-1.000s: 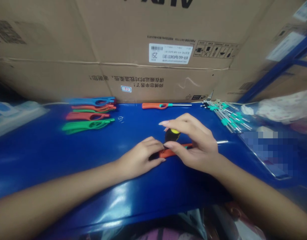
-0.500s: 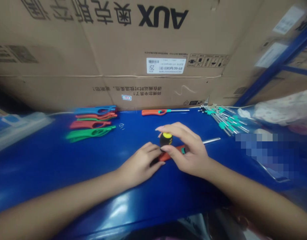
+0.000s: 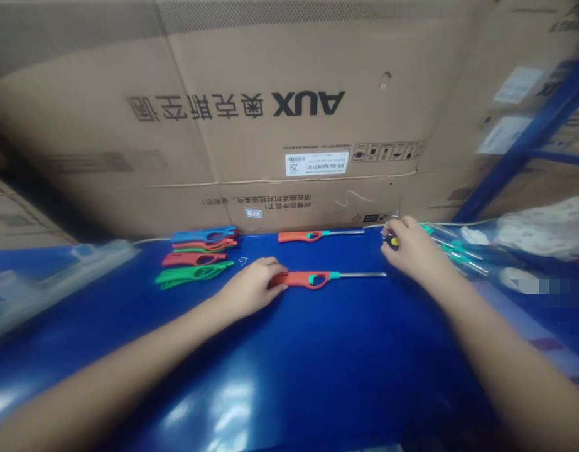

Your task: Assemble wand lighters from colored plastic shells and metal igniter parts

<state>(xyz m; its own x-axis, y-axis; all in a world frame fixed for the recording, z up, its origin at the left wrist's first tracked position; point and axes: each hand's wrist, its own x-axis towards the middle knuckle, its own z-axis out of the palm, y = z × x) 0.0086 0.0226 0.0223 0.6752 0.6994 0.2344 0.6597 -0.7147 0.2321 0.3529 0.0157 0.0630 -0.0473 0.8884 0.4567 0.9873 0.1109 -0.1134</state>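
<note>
My left hand [image 3: 257,284] is closed on the handle end of an orange-red utility lighter [image 3: 299,278], which lies across the blue table with its metal tube pointing right. A teal trigger shows inside its loop. My right hand [image 3: 405,246] is at the back right, fingers curled round a short screwdriver [image 3: 394,241]; only a bit of its yellow part shows. Just beyond that hand lie metal lighter tubes with teal parts [image 3: 459,250], partly covered by it. A second orange-red lighter [image 3: 294,236] rests near the cardboard, behind the first.
Blue, red and green lighter shells [image 3: 190,274] are stacked at the back left, with tiny metal pieces [image 3: 243,260] beside them. A large cardboard box [image 3: 252,144] walls off the back. Clear plastic bags [image 3: 68,282] lie far left, and a blue metal post [image 3: 506,144] stands right.
My right hand has lifted the screwdriver off the lighter and moved right and back. My left hand still holds the lighter, now fully visible. The view has tilted up.
</note>
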